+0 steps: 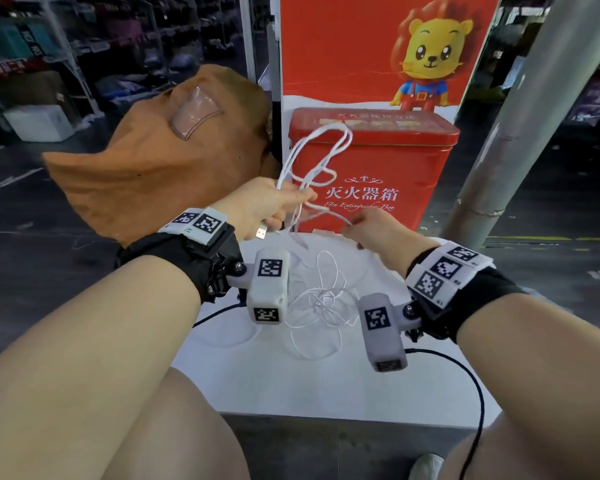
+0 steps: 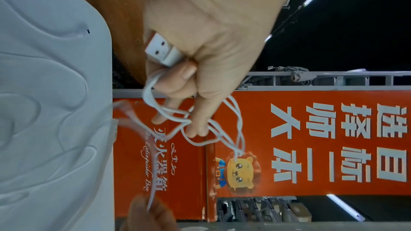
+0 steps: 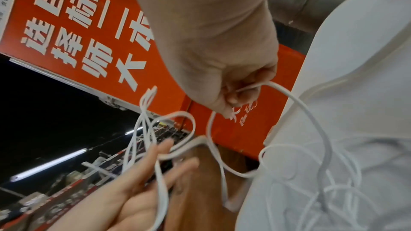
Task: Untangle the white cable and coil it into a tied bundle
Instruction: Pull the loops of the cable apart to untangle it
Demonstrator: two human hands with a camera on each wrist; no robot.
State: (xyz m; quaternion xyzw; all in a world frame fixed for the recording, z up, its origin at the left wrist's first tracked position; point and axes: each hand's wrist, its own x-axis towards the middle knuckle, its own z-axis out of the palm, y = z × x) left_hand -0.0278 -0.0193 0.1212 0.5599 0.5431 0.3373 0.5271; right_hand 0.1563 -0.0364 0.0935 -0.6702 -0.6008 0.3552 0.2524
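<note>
My left hand [image 1: 260, 206] pinches the white cable [image 1: 314, 161]; my right hand [image 1: 374, 230] pinches a strand. Behind, a red box [image 1: 371, 168] reads "Fire Extinguisher Box". Loops lie on the white table [image 1: 326, 386].

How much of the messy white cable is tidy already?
A little. A few long loops of the thin white cable stand up from the left hand, which also grips the USB plug. The right hand pinches a strand to pull it free. A tangled heap lies on the white table, and nothing is tied.
</note>
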